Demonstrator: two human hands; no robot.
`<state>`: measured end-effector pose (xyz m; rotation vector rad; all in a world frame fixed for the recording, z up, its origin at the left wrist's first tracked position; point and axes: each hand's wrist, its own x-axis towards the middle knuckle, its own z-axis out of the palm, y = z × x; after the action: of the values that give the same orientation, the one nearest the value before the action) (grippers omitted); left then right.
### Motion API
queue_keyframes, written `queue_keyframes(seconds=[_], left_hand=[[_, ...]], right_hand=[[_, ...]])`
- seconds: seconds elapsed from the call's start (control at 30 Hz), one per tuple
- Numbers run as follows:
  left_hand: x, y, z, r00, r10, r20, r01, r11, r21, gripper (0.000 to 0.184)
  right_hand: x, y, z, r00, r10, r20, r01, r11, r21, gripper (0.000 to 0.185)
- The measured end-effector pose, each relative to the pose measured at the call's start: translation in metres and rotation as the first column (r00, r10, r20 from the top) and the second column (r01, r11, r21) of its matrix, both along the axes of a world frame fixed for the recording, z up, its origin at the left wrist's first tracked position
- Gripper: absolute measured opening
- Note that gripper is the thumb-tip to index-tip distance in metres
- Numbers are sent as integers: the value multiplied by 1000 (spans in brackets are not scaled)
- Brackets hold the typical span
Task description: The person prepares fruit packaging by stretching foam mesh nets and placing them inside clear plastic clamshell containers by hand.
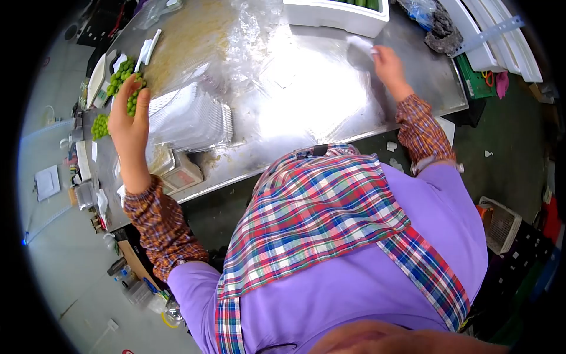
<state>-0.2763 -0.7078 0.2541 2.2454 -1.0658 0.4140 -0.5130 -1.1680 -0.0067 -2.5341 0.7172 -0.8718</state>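
My left hand point(130, 115) is raised at the left end of the metal table, its thumb apart from the curved fingers. Bunches of green grapes point(121, 75) show just beyond and between those fingers; whether the fingertips touch them I cannot tell. More green grapes point(100, 126) lie to the left of the hand. Over the table's right side, my right hand point(389, 66) pinches a crumpled white tissue point(359, 43). A stack of clear plastic trays point(191, 118) stands between my hands, nearer the left one.
At the back stands a white foam box point(336, 16) with green vegetables in it. Clear plastic film point(244, 41) lies on the metal table point(413, 76). White foam lids point(501, 35) and a green crate point(474, 76) are at the right. A cardboard box point(180, 174) sits near the front edge.
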Motion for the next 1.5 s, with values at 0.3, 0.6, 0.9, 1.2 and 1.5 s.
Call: queue_keyframes(seconds=[0.3, 0.6, 0.9, 1.2, 1.5], left_hand=[[-130, -145, -118, 670, -144, -728, 81, 989, -121, 35], [-138, -123, -119, 856, -116, -504, -46, 954, -296, 38], [-121, -55, -80, 777, -104, -621, -358, 738, -572, 34], [-122, -62, -84, 733, -263, -627, -289, 714, -638, 34], [-120, -41, -79, 757, -251, -603, -262, 729, -633, 32]], right_hand=[[14, 178, 112, 855, 89, 511, -513, 291, 808, 27], [24, 188, 122, 839, 3, 544, -519, 309, 797, 30], [-4, 104, 134, 706, -286, 648, -595, 256, 762, 28], [-8, 94, 129, 701, -347, 623, -701, -497, 512, 33], [-17, 84, 129, 676, -377, 634, -732, -443, 517, 31]])
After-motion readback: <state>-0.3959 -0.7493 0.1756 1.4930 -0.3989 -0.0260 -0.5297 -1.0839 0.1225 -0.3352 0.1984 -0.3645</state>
